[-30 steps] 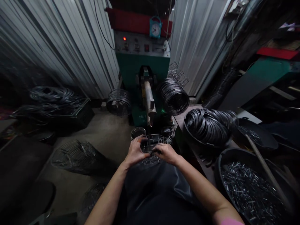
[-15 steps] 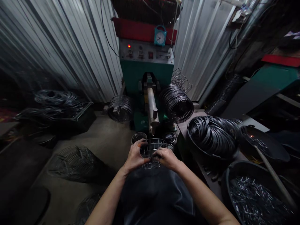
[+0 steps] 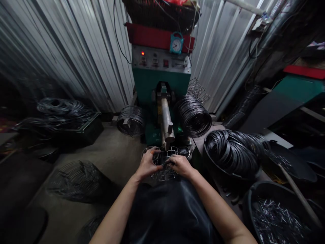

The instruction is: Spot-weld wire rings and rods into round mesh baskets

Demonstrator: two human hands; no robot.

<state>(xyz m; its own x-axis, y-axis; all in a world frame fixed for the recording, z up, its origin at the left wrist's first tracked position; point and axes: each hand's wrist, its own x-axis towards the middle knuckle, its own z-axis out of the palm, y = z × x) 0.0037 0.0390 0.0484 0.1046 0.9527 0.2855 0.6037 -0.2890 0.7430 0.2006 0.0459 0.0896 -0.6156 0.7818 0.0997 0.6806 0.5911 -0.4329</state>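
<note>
Between my hands is a round wire basket (image 3: 164, 175), an open grid of thin metal wires, right under the tip of a spot welder's arm (image 3: 166, 117). My left hand (image 3: 148, 164) grips its left side, with the thumb toward me and the fingers over the rim. On the right side, my right hand (image 3: 180, 165) is closed with its fingertips pinched at the basket's wires. Whether a small wire piece is also in that pinch cannot be seen. The green welding machine (image 3: 160, 76) stands straight ahead, with a lit red lamp on its panel.
Wire ring bundles hang left (image 3: 130, 120) and right (image 3: 194, 115) of the welder's arm. At right stand a tub of wire rings (image 3: 232, 152) and a bin of short wire pieces (image 3: 281, 220). A wire mesh bundle (image 3: 78, 181) lies on the floor at left.
The view has shifted slightly, so the machine appears a little lower and to the right. The basket sits closer beneath the welder's tip. Both hands keep their hold.
</note>
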